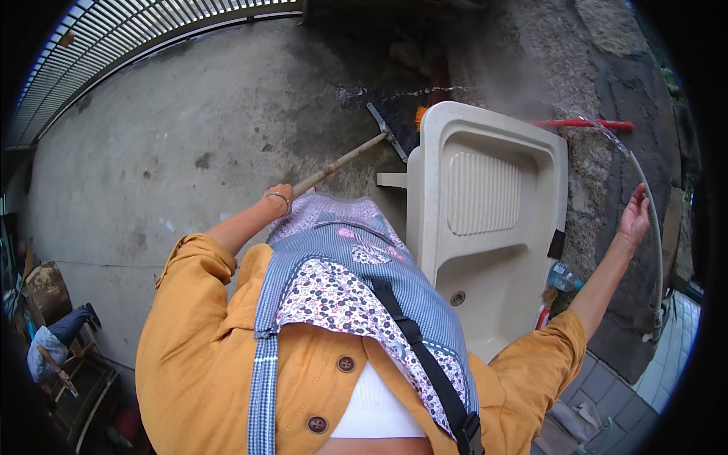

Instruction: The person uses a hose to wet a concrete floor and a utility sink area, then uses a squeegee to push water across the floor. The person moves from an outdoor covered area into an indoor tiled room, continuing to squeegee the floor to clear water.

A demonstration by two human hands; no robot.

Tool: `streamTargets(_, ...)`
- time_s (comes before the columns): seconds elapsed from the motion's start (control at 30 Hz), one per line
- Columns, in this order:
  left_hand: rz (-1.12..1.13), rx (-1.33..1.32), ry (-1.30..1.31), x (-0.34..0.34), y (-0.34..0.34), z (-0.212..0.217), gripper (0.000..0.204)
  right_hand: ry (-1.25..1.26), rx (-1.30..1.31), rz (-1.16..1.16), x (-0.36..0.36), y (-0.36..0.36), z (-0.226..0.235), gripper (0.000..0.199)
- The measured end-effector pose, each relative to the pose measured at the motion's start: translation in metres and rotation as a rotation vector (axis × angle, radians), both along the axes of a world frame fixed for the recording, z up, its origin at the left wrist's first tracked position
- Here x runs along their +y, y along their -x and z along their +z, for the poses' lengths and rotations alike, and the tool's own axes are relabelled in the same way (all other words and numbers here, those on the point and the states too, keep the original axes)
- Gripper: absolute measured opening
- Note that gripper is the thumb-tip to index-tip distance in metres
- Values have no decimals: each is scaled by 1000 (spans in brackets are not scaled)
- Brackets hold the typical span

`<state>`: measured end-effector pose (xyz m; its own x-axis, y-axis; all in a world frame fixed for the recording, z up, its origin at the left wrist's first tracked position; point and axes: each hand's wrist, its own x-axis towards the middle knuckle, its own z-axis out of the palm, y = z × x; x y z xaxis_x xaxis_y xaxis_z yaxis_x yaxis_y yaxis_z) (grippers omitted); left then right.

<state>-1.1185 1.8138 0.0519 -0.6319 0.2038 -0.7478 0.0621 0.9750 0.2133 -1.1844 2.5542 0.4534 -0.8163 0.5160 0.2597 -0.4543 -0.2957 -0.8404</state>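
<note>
My left hand [280, 197] is closed round the wooden handle of a floor squeegee [341, 161]. The squeegee's blade rests on the wet concrete floor, left of a beige laundry sink [426, 193]. On the far right, my right hand [635, 218] grips a pale hose [657, 258] near its upper end, with part of the grip hidden behind the fingers. Water [607, 135] streams from the hose end and arcs leftward beyond the sink, reaching the floor past the squeegee.
The sink has a ribbed washboard and a drain basin. A red pole [584, 123] lies behind it, by a rough stone ledge [588, 178]. A plastic bottle [563, 277] stands at its right side. A slatted metal gate [152, 34] borders the upper left; another person [49, 349] is at lower left.
</note>
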Motion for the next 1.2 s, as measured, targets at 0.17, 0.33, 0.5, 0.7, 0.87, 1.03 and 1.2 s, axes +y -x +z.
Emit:
streamTargets(0.17,13,-10,28,7,2,23,25,18,-5,-34,-9,-2,0,15)
streamTargets(0.33,86,-23,15,4,-3,5,30,21,-43,-60,-14,-8,-3,13)
streamTargets(0.5,69,-37,32,3,-3,-2,33,66,-61,-67,-16,-11,-5,12)
streamTargets(0.7,4,-91,23,-2,-1,-4,32,48,-64,-86,-29,-8,-3,12)
streamTargets(0.87,496,-497,-252,-12,3,-3,21,35,-58,-111,-22,-10,-3,11)
streamTargets(1.03,526,-608,-329,-16,8,-8,14,43,-53,-106,-16,-6,-2,11)
streamTargets(1.2,588,-584,-396,-29,8,-6,13,39,-68,-116,-22,-2,3,11)
